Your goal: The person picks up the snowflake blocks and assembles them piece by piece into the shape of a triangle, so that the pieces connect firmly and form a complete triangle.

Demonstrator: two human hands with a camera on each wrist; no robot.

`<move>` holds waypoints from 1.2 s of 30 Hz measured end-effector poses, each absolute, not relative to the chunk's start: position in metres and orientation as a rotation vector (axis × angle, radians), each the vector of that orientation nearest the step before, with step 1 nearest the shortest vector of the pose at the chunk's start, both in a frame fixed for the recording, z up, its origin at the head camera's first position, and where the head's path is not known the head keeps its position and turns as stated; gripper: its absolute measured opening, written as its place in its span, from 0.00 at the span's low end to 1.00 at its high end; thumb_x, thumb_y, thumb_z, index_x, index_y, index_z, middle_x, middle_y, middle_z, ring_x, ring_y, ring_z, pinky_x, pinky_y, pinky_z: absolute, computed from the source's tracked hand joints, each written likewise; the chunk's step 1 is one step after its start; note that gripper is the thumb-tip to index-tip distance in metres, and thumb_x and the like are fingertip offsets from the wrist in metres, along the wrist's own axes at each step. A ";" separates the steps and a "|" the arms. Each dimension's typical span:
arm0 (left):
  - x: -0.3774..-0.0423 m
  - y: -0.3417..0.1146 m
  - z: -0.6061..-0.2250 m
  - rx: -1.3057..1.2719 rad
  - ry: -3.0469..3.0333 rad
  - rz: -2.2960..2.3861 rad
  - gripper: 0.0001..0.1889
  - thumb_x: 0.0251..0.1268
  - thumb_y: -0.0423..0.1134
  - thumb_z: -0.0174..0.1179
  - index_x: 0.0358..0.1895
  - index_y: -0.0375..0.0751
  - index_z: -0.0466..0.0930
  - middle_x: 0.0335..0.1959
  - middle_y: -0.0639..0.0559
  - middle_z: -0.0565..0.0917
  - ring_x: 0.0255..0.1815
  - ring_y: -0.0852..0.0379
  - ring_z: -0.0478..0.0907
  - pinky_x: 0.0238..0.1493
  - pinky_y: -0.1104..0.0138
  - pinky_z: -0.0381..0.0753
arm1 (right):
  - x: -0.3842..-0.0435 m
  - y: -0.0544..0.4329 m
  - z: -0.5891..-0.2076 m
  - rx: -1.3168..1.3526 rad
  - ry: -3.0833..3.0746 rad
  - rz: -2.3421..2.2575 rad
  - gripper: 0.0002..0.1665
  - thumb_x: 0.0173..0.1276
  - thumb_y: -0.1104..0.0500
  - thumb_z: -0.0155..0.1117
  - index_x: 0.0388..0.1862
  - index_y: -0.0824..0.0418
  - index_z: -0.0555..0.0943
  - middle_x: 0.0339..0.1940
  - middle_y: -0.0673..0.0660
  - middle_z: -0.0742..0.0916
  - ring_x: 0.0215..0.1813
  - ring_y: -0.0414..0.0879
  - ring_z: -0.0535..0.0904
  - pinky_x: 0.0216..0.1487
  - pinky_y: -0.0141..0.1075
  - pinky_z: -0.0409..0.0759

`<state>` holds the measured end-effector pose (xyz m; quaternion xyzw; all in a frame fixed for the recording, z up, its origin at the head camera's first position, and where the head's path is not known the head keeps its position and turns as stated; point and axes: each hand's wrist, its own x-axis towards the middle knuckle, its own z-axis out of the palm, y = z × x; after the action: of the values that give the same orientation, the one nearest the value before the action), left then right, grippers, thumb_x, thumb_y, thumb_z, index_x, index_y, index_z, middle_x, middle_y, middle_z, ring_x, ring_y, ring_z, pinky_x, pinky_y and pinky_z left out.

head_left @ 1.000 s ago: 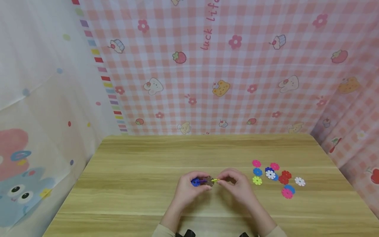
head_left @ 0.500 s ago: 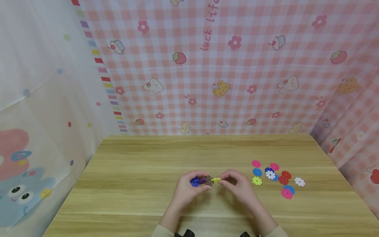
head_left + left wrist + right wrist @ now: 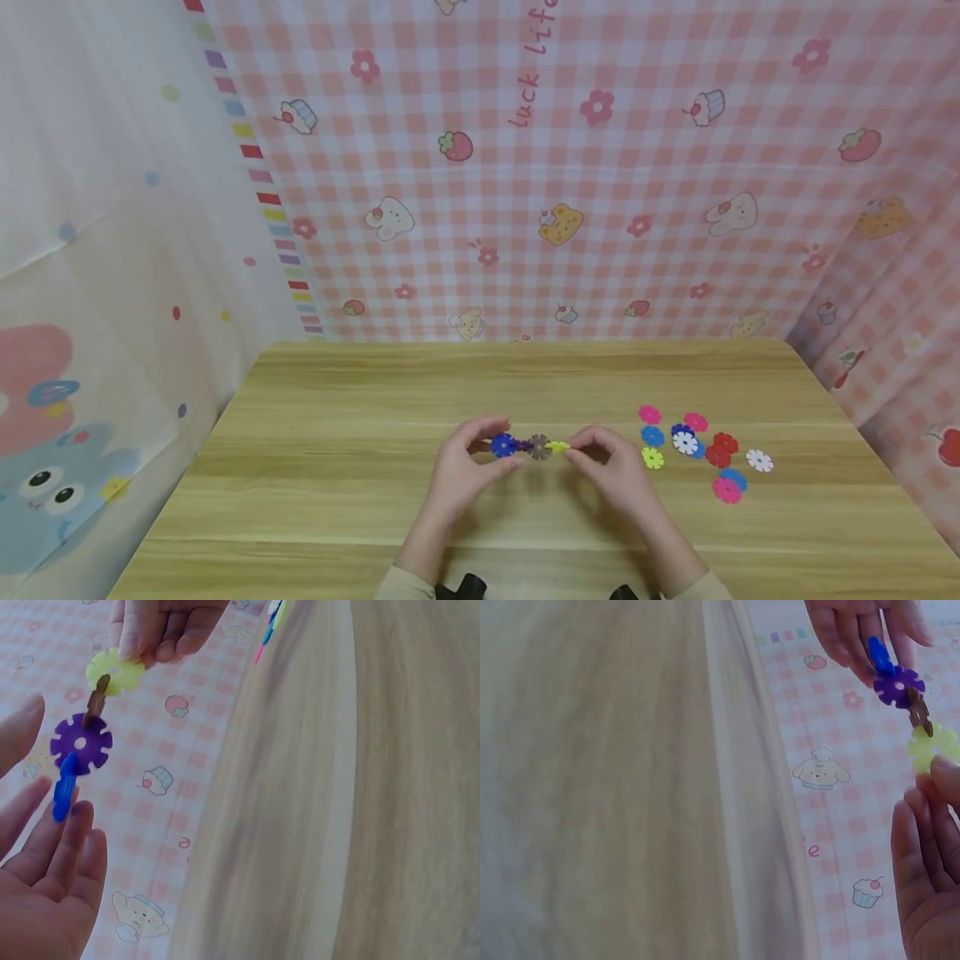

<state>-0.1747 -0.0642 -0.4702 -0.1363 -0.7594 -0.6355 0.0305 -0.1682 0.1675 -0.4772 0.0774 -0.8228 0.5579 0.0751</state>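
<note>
Between the hands hangs a short chain of notched snowflake discs: a blue disc (image 3: 503, 445), a purple disc (image 3: 81, 744), a brown disc (image 3: 538, 447) and a yellow disc (image 3: 557, 447). They slot into one another, each turned across its neighbour. My right hand (image 3: 611, 473) pinches the yellow disc at its outer edge between thumb and fingers. Around the blue end, my left hand (image 3: 459, 465) has its thumb and fingers spread apart. In the left wrist view, its fingertips lie right by the blue disc while the thumb stands away from it.
Several loose discs lie flat on the wooden table (image 3: 337, 467) to the right, among them a white disc (image 3: 760, 460), a red disc (image 3: 718, 454), a pink disc (image 3: 727, 490) and a yellow-green disc (image 3: 652, 457). A pink checked curtain (image 3: 525, 183) hangs behind the table.
The chain has shifted slightly right and away from the body, with the right hand on its yellow disc. My left thumb and fingers have spread, showing more of the blue disc.
</note>
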 end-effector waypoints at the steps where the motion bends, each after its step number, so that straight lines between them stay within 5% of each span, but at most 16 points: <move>1: -0.175 -0.065 -0.471 -0.407 -2.332 -1.961 0.29 0.49 0.35 0.77 0.57 0.37 0.79 0.52 0.46 0.84 0.51 0.48 0.79 0.56 0.55 0.78 | -0.168 0.168 -0.477 0.214 -2.463 1.670 0.04 0.62 0.68 0.71 0.34 0.62 0.84 0.33 0.54 0.86 0.37 0.43 0.80 0.42 0.32 0.81; 10: -0.179 -0.067 -0.476 -0.341 -2.293 -2.016 0.32 0.48 0.30 0.76 0.60 0.32 0.76 0.53 0.40 0.82 0.53 0.41 0.79 0.58 0.48 0.76 | -0.168 0.170 -0.470 0.078 -2.430 1.695 0.05 0.62 0.67 0.72 0.35 0.65 0.83 0.36 0.55 0.86 0.39 0.42 0.80 0.43 0.31 0.81; 16: -0.176 -0.063 -0.469 -0.356 -2.354 -1.816 0.31 0.48 0.36 0.77 0.59 0.38 0.79 0.55 0.45 0.81 0.55 0.41 0.77 0.58 0.49 0.76 | -0.168 0.167 -0.472 0.122 -2.484 1.661 0.05 0.61 0.68 0.72 0.33 0.62 0.83 0.32 0.53 0.86 0.36 0.44 0.80 0.40 0.32 0.81; 22: -0.172 -0.059 -0.459 -0.480 -2.403 -1.532 0.26 0.44 0.40 0.79 0.52 0.45 0.85 0.52 0.52 0.83 0.56 0.49 0.77 0.61 0.51 0.74 | -0.165 0.156 -0.473 0.229 -2.519 1.619 0.07 0.58 0.68 0.73 0.31 0.58 0.84 0.29 0.49 0.86 0.33 0.42 0.80 0.39 0.32 0.82; 36: -0.173 -0.050 -0.471 -0.700 -2.341 -1.525 0.10 0.45 0.30 0.77 0.33 0.42 0.88 0.39 0.59 0.87 0.48 0.56 0.79 0.58 0.54 0.72 | -0.158 0.145 -0.474 0.440 -2.424 1.576 0.10 0.57 0.70 0.74 0.30 0.56 0.84 0.30 0.51 0.87 0.34 0.41 0.83 0.40 0.34 0.84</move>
<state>-0.1728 -0.0495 -0.4706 -0.2409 -0.8059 -0.5249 0.1303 -0.1581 0.1449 -0.4742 0.1494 -0.8240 0.5357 0.1084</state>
